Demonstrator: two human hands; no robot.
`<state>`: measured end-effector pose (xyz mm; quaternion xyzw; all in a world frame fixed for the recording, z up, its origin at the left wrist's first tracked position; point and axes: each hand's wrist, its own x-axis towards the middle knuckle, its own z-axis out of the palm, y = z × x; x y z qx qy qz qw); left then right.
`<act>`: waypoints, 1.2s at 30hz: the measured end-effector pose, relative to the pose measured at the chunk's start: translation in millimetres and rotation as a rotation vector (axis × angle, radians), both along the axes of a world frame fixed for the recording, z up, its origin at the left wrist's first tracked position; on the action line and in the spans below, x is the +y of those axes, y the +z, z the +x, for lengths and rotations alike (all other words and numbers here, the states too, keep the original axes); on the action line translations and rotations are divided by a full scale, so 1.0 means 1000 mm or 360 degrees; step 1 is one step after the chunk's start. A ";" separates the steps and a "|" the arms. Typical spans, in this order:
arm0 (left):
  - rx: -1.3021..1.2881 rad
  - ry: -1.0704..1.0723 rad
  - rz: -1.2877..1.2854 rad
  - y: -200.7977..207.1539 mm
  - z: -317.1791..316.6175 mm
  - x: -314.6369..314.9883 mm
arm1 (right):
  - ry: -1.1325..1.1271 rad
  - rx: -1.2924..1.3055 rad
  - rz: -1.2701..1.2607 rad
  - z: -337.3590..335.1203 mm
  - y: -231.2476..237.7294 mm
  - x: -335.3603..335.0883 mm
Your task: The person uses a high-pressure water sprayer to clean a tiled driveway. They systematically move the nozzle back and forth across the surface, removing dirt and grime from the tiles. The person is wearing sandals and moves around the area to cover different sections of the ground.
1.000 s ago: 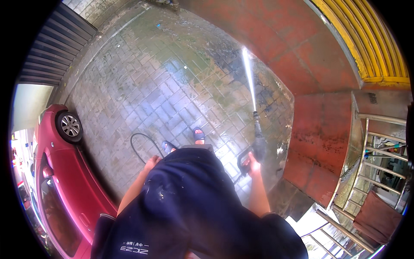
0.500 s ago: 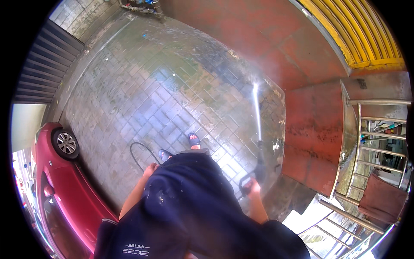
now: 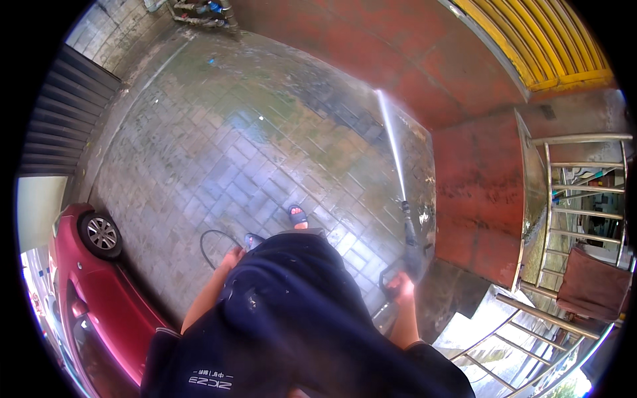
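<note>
My right hand [image 3: 401, 286] is wrapped round the handle of a black pressure washer gun [image 3: 409, 229], held out at my right side. From its nozzle a white water jet [image 3: 392, 142] shoots forward and slightly left, striking near the foot of the red wall. At my left hip, my left hand [image 3: 232, 256] is closed beside a thin dark hose [image 3: 204, 247]. The hose bows out in a loop next to it and appears to run into the fingers. Wet grey paving [image 3: 225, 166] lies under the jet and round my sandalled feet [image 3: 298, 214].
A red car [image 3: 109, 285] stands close on the left, by a dark ribbed gate [image 3: 70, 109]. Red walls [image 3: 478, 199] bound the far and right sides. Metal rails with a brown cloth [image 3: 590, 285] stand at right. Pipes [image 3: 206, 13] sit in the far left corner.
The gun has swung slightly right and its jet now reaches farther forward and left, up to the wall's foot. My left hand stays at my hip.
</note>
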<state>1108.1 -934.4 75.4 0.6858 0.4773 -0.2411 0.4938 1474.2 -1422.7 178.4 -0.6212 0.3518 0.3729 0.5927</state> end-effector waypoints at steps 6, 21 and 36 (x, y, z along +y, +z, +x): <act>-0.0043 -0.0001 0.0019 0.001 -0.017 0.007 | 0.0247 0.0063 -0.0002 -0.007 -0.001 0.034; 0.0029 0.0073 -0.0013 0.008 -0.034 -0.002 | 0.0337 0.0177 0.0123 -0.001 -0.007 0.046; 0.0001 0.0152 -0.0011 0.008 -0.017 -0.006 | 0.0501 0.0207 0.0202 0.032 -0.007 0.093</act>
